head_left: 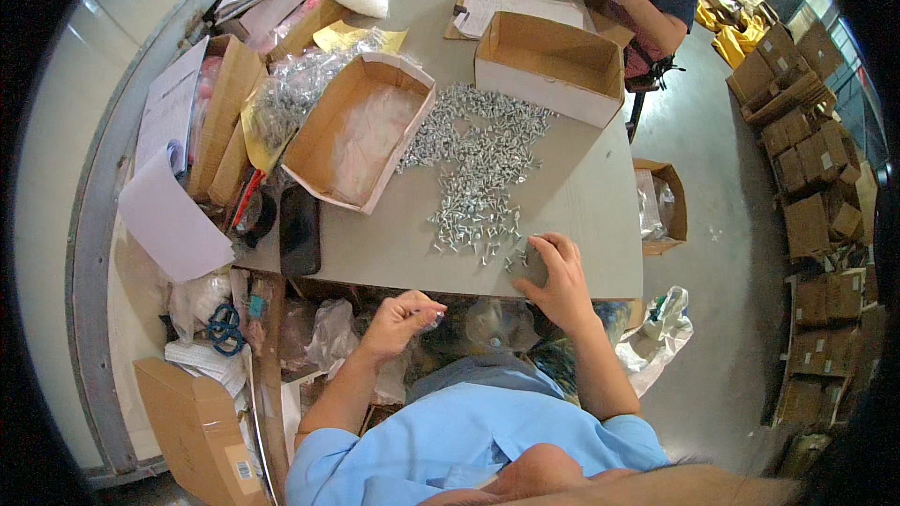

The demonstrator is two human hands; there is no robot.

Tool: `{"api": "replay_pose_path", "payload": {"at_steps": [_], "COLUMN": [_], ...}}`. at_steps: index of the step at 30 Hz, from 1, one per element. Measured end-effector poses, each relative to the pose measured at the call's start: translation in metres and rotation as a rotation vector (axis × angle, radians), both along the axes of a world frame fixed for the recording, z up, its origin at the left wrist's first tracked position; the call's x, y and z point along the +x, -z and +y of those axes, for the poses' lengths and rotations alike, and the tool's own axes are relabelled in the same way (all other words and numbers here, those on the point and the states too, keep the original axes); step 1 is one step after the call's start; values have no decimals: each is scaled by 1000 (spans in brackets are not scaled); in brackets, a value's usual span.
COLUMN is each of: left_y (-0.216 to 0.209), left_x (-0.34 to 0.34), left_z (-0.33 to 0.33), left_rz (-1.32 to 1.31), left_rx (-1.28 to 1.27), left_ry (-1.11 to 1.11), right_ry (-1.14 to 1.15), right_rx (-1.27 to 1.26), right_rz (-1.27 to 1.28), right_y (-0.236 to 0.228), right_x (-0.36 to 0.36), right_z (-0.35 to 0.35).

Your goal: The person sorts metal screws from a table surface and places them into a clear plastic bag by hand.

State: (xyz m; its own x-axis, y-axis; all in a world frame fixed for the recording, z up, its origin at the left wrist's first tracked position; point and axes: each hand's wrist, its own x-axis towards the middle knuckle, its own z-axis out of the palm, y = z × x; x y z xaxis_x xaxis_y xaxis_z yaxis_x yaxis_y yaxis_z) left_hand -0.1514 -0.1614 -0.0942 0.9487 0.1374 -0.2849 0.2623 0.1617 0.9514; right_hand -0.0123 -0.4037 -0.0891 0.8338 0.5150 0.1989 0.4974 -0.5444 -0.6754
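A loose heap of small silvery screws (483, 169) spreads over the grey table, trailing toward its near edge. My right hand (560, 286) is at that near end, thumb and fingers curved and apart beside the last few screws. Just off the table's front edge, my left hand (394, 326) is closed, its fingertips pinching a small clear plastic bag (431, 321). What the bag contains is too small to make out. Left of the heap stands an open white-sided cardboard box (309, 184) with clear plastic bags (370, 145) lying inside.
Another open cardboard box (553, 98) stands behind the screws, near papers (520, 12). A black phone (300, 230) lies at the table's left edge, by crowded boxes and bags. A co-worker (647, 0) sits at the far right. Stacked cartons (816, 155) line the right side.
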Motion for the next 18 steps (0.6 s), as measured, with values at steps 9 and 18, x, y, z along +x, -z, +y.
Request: {"api": "replay_pose_path", "payload": {"at_steps": [9,18], "left_y": [109,104], "left_x": [-22,-3], "left_z": [-24,-71], "left_rz": [146,157], "left_rx": [159,250], "left_ry": [587,771], "right_ry": [-41,-241], "right_rx": [25,-9], "right_rz": [65,57], "right_y": [-6,-13], "right_x": [16,35], "right_z": [2,-4]}}
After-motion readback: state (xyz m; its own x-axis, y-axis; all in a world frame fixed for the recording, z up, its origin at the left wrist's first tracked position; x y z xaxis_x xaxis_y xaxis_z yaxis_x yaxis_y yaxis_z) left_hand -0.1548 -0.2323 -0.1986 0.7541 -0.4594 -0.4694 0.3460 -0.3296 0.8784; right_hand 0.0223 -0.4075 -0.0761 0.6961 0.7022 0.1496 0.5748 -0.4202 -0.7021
